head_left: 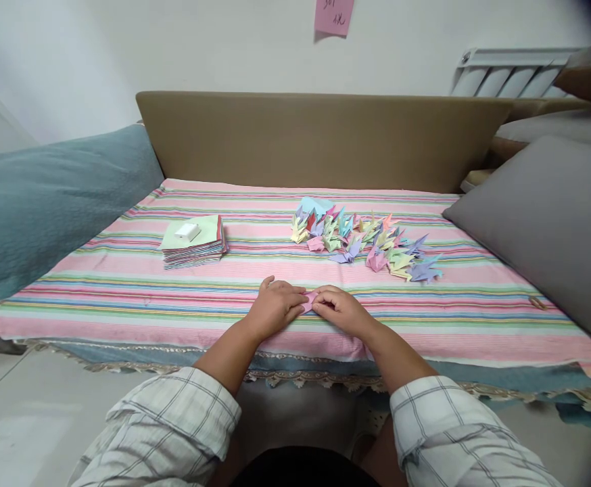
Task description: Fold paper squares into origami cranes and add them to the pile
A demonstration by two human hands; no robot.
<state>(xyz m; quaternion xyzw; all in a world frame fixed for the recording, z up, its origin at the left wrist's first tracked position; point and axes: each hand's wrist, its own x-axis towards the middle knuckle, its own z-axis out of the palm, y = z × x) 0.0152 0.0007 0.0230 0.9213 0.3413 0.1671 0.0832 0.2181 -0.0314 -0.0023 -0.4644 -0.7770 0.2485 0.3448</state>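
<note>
My left hand and my right hand meet at the front of a striped cloth. Both pinch a small pink folded paper between their fingertips, pressing it against the cloth. Most of the paper is hidden under the fingers. Behind the hands lies a cluster of several folded paper cranes in pastel colours. To the far left sits a stack of square coloured paper with a small white block on top.
A tan backrest runs along the back. A teal blanket covers the left side, and a grey cushion leans at the right. A pink note hangs on the wall. Pale floor shows at the lower left.
</note>
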